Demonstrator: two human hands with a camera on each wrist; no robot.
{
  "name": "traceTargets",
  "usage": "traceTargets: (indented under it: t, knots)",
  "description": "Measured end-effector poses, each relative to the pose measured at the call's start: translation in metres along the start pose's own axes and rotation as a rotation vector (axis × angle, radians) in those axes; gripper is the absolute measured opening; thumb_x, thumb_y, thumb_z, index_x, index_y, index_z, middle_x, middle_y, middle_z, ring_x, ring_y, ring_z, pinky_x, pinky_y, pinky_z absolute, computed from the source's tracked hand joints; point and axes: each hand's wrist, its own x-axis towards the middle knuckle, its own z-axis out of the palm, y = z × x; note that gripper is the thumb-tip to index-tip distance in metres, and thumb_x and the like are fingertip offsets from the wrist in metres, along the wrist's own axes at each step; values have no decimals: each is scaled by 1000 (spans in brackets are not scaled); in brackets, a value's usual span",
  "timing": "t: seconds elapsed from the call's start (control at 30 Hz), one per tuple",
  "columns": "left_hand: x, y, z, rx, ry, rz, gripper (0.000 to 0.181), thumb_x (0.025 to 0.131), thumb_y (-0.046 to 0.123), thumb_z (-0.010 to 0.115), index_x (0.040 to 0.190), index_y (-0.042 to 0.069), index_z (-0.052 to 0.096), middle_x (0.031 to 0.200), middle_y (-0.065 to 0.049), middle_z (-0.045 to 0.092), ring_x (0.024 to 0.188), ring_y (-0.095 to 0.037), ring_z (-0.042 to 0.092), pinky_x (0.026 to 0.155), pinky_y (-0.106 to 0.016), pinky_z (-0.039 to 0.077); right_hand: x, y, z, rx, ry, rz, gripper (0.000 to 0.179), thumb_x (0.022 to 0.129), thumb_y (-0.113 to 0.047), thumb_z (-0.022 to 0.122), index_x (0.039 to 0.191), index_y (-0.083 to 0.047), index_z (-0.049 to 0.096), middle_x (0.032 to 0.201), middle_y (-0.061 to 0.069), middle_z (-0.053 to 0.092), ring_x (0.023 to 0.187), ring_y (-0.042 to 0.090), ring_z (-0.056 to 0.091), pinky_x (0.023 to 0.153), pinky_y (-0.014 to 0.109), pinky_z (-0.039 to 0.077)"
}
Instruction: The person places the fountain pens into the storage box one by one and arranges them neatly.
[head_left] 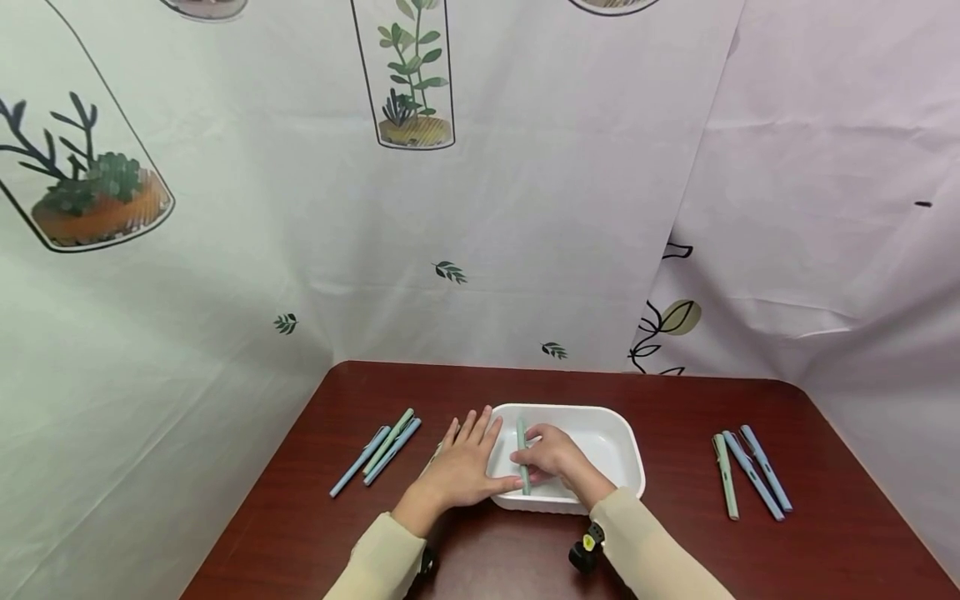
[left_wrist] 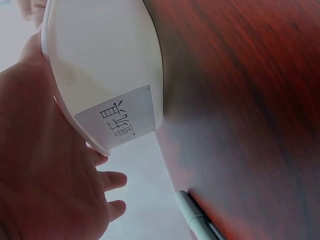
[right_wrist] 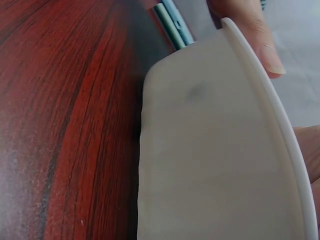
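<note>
A white tray [head_left: 607, 442] stands on the table. My right hand [head_left: 555, 457] is over its left part and pinches a light green pen [head_left: 521, 433], which points away from me. My left hand [head_left: 465, 468] lies across the tray's left rim with its fingers straight and spread, thumb near the pen's lower end. In the left wrist view, that hand [left_wrist: 50, 165] touches the rim beside a printed label [left_wrist: 117, 120]. Another light green pen [left_wrist: 195, 217] lies on the table, mostly hidden under the left hand in the head view. The right wrist view shows mainly the tray's outer wall [right_wrist: 215, 140].
On the dark red table [head_left: 517, 558], several blue and green pens [head_left: 386, 446] lie to the tray's left. One green pen [head_left: 725, 477] and two blue pens [head_left: 753, 475] lie at the right. A patterned white cloth [head_left: 525, 208] hangs behind the table.
</note>
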Motion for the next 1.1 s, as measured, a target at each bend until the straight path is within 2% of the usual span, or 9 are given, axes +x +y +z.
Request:
traceTargets:
  t: [0.13, 0.27, 0.33, 0.47, 0.57, 0.67, 0.8, 0.97, 1.1]
  knots:
    - [1, 0, 1, 0, -16, -5, 107, 87, 82, 48, 162, 10, 24, 169, -14, 14, 155, -38, 16, 123, -58, 13, 2, -2, 5, -58, 2, 2, 43, 85, -11, 80, 118, 5, 59, 70, 8, 63, 47, 7, 59, 48, 22, 52]
    - [1, 1, 0, -2, -22, -5, 108, 87, 82, 47, 162, 9, 24, 169, -15, 13, 155, -38, 15, 122, -59, 13, 5, -3, 8, -122, 19, -7, 40, 84, -13, 81, 114, 3, 61, 72, 8, 63, 50, 7, 60, 52, 21, 49]
    - [0, 2, -1, 1, -30, -4, 108, 87, 83, 47, 162, 9, 23, 169, -15, 12, 155, -38, 15, 122, -59, 13, 6, -4, 10, -166, 30, -15, 39, 83, -15, 82, 112, 3, 62, 74, 8, 64, 54, 9, 61, 55, 22, 49]
    - [0, 1, -3, -1, -33, -3, 108, 87, 83, 45, 162, 8, 22, 169, -15, 11, 155, -38, 14, 122, -59, 13, 8, -6, 15, -263, 61, -36, 39, 82, -19, 83, 109, 1, 64, 87, 10, 65, 73, 17, 61, 68, 29, 49]
    - [0, 1, -4, 2, -24, 2, 108, 87, 82, 46, 162, 7, 23, 169, -15, 12, 154, -39, 15, 122, -59, 13, 7, -7, 17, -299, 87, -47, 38, 81, -19, 83, 106, 0, 62, 97, 13, 65, 83, 22, 58, 76, 36, 50]
    - [0, 1, -3, 5, -15, 10, 108, 87, 82, 46, 161, 7, 24, 169, -16, 13, 154, -39, 17, 122, -60, 14, 6, -8, 18, -324, 102, -51, 39, 82, -21, 83, 106, 0, 61, 101, 16, 66, 87, 26, 58, 80, 40, 50]
    - [-1, 1, -2, 1, -11, 15, 107, 87, 82, 47, 161, 7, 25, 169, -17, 15, 154, -40, 18, 122, -60, 15, 4, -8, 16, -342, 106, -45, 42, 84, -25, 82, 110, 0, 62, 93, 14, 67, 80, 21, 59, 78, 37, 51]
    - [-1, 1, -3, -6, -17, 3, 107, 87, 81, 49, 161, 7, 26, 169, -16, 15, 154, -40, 18, 122, -59, 15, -2, -7, 8, -300, 78, -45, 44, 88, -23, 78, 119, 2, 60, 65, 6, 66, 53, 13, 63, 63, 27, 49]
    - [-1, 1, -3, -10, -10, -6, 106, 87, 79, 52, 161, 7, 27, 168, -16, 16, 153, -40, 19, 122, -59, 15, -8, -8, -7, -289, 71, -67, 43, 91, -21, 74, 125, 2, 60, 66, 5, 65, 52, 14, 63, 58, 26, 49]
